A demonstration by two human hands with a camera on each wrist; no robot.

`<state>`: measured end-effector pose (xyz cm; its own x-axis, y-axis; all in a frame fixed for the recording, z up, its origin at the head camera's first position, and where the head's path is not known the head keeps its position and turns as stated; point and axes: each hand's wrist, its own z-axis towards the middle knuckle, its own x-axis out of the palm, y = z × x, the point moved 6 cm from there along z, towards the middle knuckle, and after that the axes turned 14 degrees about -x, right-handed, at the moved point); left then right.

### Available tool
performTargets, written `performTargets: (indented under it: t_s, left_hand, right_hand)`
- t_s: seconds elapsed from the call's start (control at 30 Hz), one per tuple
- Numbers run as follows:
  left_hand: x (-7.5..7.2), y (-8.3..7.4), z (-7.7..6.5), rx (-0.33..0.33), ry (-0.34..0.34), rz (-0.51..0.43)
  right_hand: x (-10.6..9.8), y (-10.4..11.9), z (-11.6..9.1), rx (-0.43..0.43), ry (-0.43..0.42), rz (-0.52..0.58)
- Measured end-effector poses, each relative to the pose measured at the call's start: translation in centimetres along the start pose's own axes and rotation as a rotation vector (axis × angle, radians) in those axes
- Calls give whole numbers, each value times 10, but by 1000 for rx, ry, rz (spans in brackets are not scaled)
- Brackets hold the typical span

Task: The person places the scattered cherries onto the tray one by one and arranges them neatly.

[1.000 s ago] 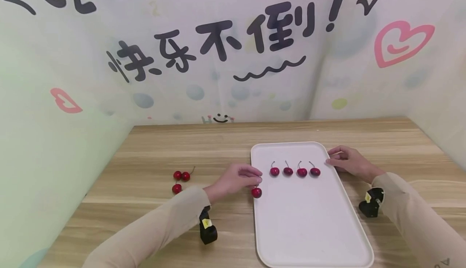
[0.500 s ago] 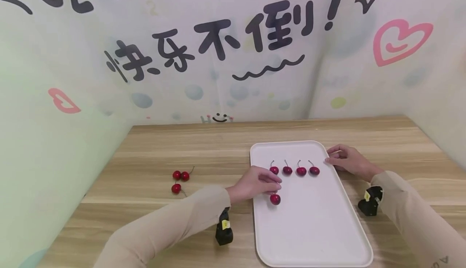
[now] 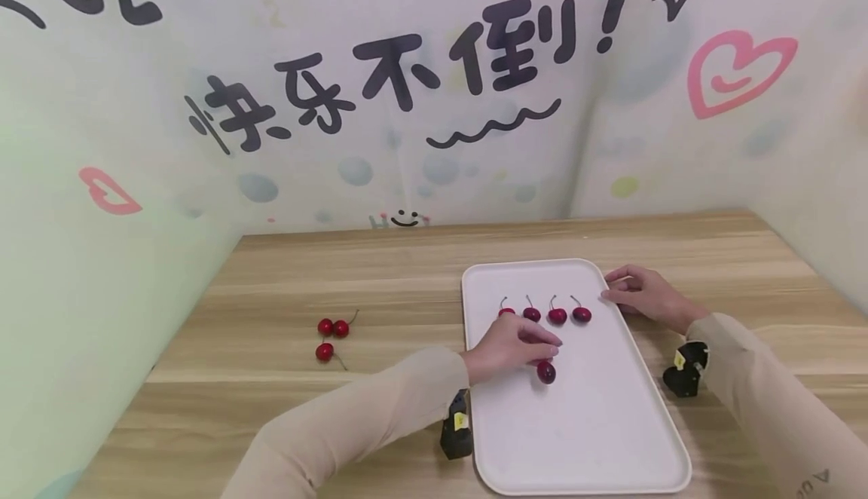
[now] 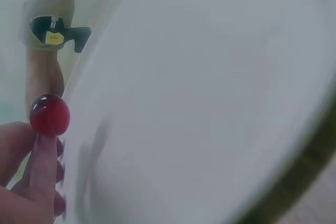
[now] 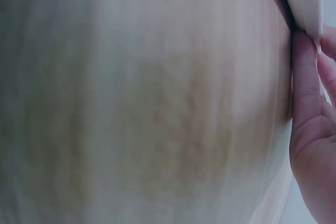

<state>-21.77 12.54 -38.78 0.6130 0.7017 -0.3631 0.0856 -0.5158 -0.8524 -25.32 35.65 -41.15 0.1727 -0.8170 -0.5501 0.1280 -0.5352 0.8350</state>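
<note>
Over the middle of a white rectangular tray (image 3: 583,439), my left hand (image 3: 505,348) pinches a dark red cherry (image 3: 545,371) between thumb and fingertips. The left wrist view shows that cherry (image 4: 50,115) up close, the fruit hanging clear of the tray. Behind the hand, a row of several cherries (image 3: 557,316) with stems upward lies along the tray's far part; the leftmost is partly covered by the hand. At the tray's upper right edge my right hand (image 3: 647,299) holds the rim, with the thumb (image 5: 305,77) against it in the right wrist view.
Three more cherries (image 3: 341,329) lie on the wooden table (image 3: 271,423) left of the tray, some with stems showing. A printed cloth backdrop (image 3: 400,175) stands behind the table. Black wrist cameras sit under both sleeves.
My left hand has carried the cherry rightward, from the tray's left edge to over its middle. The right hand stays at the rim. The head view has shifted slightly.
</note>
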Motion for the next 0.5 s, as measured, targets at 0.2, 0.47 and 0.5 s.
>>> performTargets:
  t_s: [0.2,0.47,0.5]
  left_hand:
    - [11,-8,7,-19,-35,10]
    - [27,-15,14,-24,-42,-7]
    - [29,-15,14,-35,-42,-1]
  right_hand:
    - [-1,0,0,-3,-8,8]
    - [0,1,0,-11,-11,17]
    - [1,2,1,-11,-10,19]
